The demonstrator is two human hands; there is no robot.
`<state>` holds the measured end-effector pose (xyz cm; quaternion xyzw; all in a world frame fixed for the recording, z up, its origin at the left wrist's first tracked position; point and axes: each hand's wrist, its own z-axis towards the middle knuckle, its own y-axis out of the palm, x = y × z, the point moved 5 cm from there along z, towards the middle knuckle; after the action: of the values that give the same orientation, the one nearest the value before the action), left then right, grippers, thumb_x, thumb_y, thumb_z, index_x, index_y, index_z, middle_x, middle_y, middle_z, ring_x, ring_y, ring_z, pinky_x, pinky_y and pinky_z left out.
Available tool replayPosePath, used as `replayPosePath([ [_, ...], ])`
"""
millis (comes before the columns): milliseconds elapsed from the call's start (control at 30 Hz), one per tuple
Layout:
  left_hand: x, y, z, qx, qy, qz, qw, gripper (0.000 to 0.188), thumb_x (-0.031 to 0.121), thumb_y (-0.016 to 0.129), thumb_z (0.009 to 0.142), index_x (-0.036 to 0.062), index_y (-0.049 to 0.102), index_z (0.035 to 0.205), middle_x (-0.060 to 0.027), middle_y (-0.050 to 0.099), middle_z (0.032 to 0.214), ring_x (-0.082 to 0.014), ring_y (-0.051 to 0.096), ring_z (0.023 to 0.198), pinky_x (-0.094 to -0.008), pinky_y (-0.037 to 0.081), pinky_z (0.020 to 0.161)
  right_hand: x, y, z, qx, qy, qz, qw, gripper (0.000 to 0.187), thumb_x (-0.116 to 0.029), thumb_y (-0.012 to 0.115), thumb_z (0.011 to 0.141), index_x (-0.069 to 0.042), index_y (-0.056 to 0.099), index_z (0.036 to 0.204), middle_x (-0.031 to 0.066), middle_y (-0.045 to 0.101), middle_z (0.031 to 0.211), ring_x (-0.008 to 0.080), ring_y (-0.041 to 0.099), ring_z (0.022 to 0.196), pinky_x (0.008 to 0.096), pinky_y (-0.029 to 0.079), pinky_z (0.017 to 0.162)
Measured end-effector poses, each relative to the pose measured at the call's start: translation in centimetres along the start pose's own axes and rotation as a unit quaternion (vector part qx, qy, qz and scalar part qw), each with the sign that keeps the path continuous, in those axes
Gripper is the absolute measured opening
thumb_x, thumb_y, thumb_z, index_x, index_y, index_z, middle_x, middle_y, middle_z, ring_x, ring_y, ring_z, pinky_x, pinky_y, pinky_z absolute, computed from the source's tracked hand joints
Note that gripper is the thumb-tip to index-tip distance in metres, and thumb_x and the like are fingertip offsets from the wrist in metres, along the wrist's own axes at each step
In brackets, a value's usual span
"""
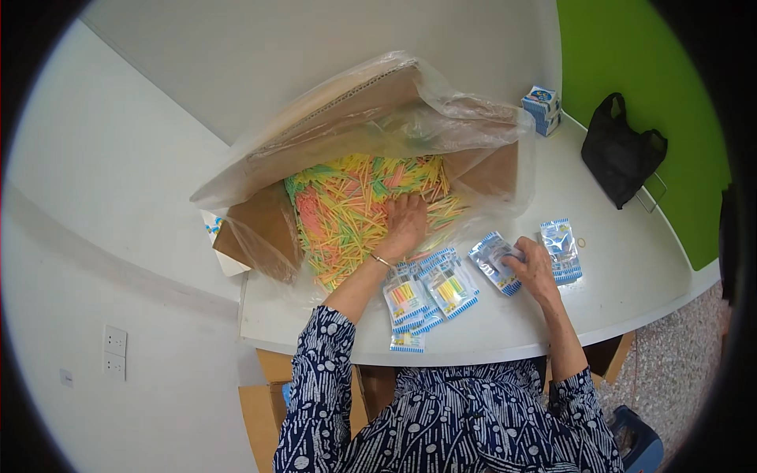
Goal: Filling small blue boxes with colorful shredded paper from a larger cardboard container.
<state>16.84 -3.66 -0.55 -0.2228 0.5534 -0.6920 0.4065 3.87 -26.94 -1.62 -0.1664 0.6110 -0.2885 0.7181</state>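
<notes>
My left hand reaches into an open cardboard box and rests on a heap of thin coloured sticks in yellow, green, orange and pink. Its fingers bend down into the sticks, with the tips hidden among them. On the table to the right, my right hand grips a small clear packet with blue striped ends by its right side, thumb and fingers closed on it. Between my hands lies an overlapping pile of similar packets, some with coloured sticks showing inside. More packets lie just beyond my right hand.
Clear plastic lining spreads over the flaps of the cardboard box. Small blue-and-white boxes stand at the table's back right. A black bag sits at the right edge of the white table. A rubber band lies beside the right-hand packets.
</notes>
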Motion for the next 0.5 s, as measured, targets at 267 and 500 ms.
replayPosePath([
  [267,-4.1,-0.8,-0.4,-0.050,-0.153,-0.293,0.942,0.036,0.028,0.054,0.085,-0.0021,0.053,0.106,-0.0175,0.057,0.102,-0.0334,0.050,0.100,-0.0462,0.037,0.083,-2.6,0.7,2.0,-0.085,0.026,0.153,0.984,0.023,-0.019,0.069,0.077,0.003,0.062,0.076,0.0087,0.059,0.062,0.0133,0.048,0.055,0.0303,0.038,0.053],
  [500,-4.1,-2.8,-2.1,-0.146,-0.249,-0.757,0.586,0.027,0.023,0.054,0.093,-0.0005,0.055,0.106,-0.0104,0.064,0.094,-0.0190,0.062,0.083,-0.0323,0.050,0.074,-4.6,4.1,4.9,-0.163,0.094,0.432,0.882,0.024,-0.019,0.066,0.084,0.001,0.067,0.097,0.0009,0.066,0.082,0.0069,0.059,0.070,0.0204,0.046,0.063],
])
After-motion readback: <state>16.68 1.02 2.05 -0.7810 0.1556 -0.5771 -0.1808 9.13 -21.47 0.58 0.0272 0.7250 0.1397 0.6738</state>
